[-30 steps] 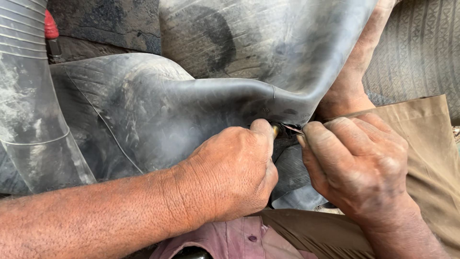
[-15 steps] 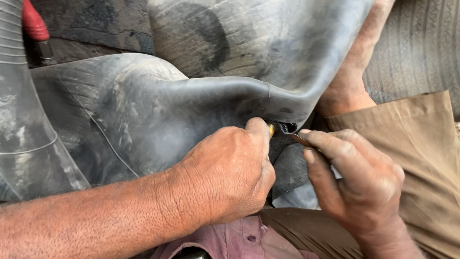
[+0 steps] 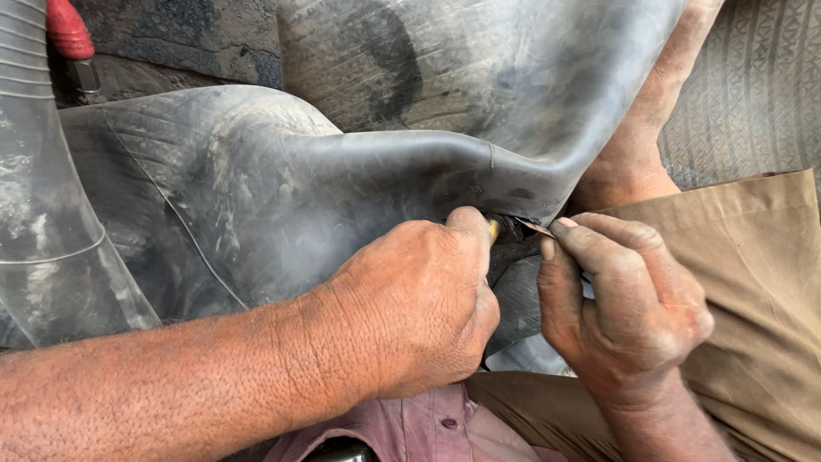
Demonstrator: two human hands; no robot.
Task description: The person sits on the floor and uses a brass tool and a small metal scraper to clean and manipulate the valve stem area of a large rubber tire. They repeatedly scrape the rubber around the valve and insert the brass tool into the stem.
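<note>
I pinch the brass valve with my left hand, under the inner tube fold. My right hand grips a small tool; keep the stem steady.

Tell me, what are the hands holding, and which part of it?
The left hand pinches the brass valve stem of the black rubber inner tube. The right hand grips a small thin tool by its lower end.
</note>
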